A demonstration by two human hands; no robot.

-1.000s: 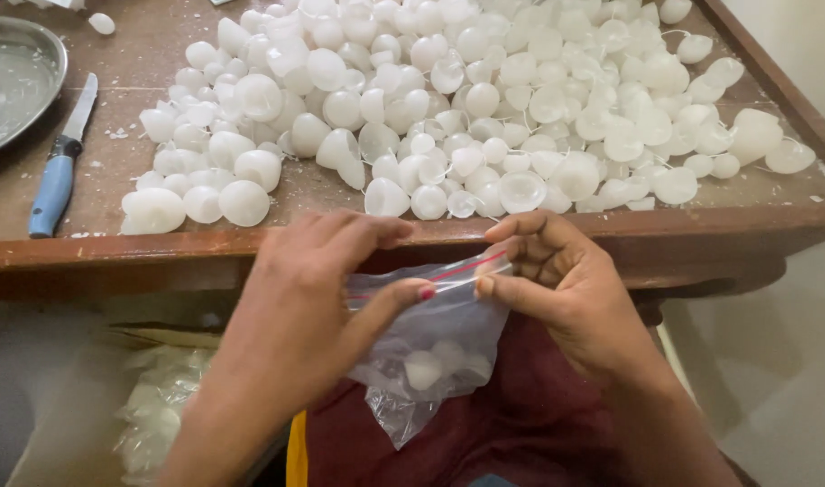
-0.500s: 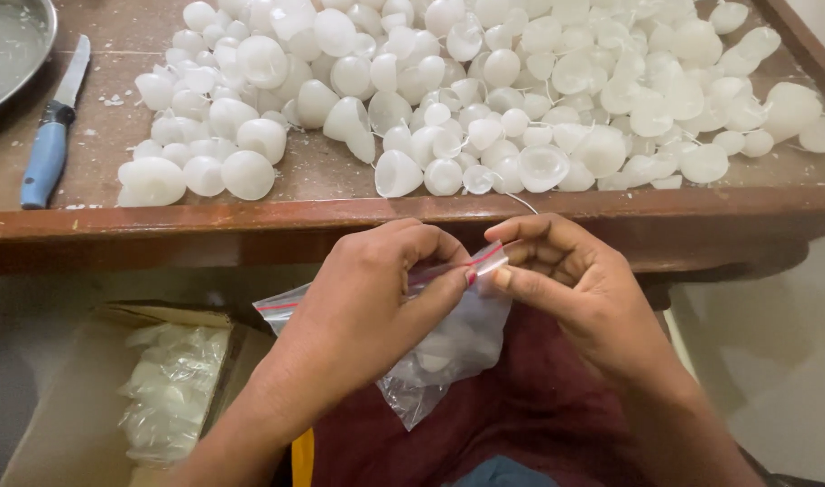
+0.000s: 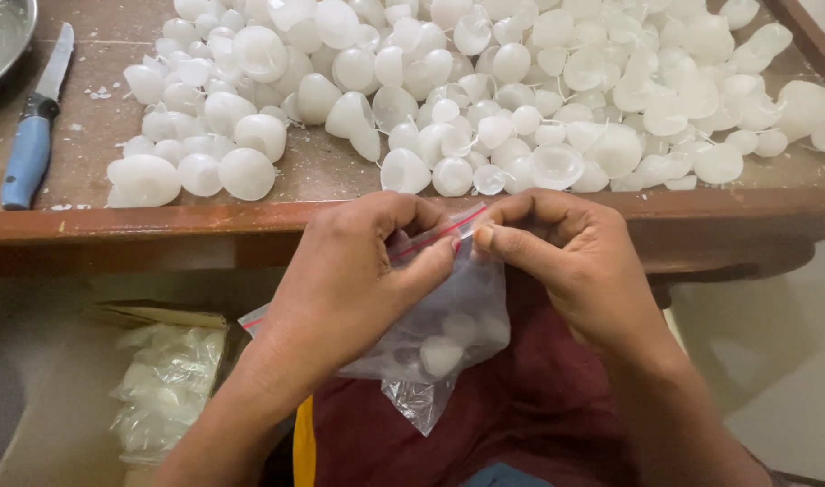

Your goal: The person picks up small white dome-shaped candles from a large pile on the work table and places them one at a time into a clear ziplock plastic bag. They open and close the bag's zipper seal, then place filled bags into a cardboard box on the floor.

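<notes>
A blue-handled knife (image 3: 35, 135) lies on the wooden worktop (image 3: 340, 225) beside a metal plate (image 3: 2, 32). Below the worktop edge, a cardboard box (image 3: 87, 361) holds filled clear bags (image 3: 164, 388).

Small home packing workshop | worn wooden counter (image 3: 358, 225) heaped with white shells (image 3: 484, 99) | knife (image 3: 35, 126) | box (image 3: 60, 397) of filled bags (image 3: 164, 388) below

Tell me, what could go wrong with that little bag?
Both hands, left and right, pinch the red-striped top of the clear zip bag. If the strip isn't pressed shut all along, the white pieces inside might spill onto the lap. A bump to the wooden table could also roll white domes off its edge.
</notes>
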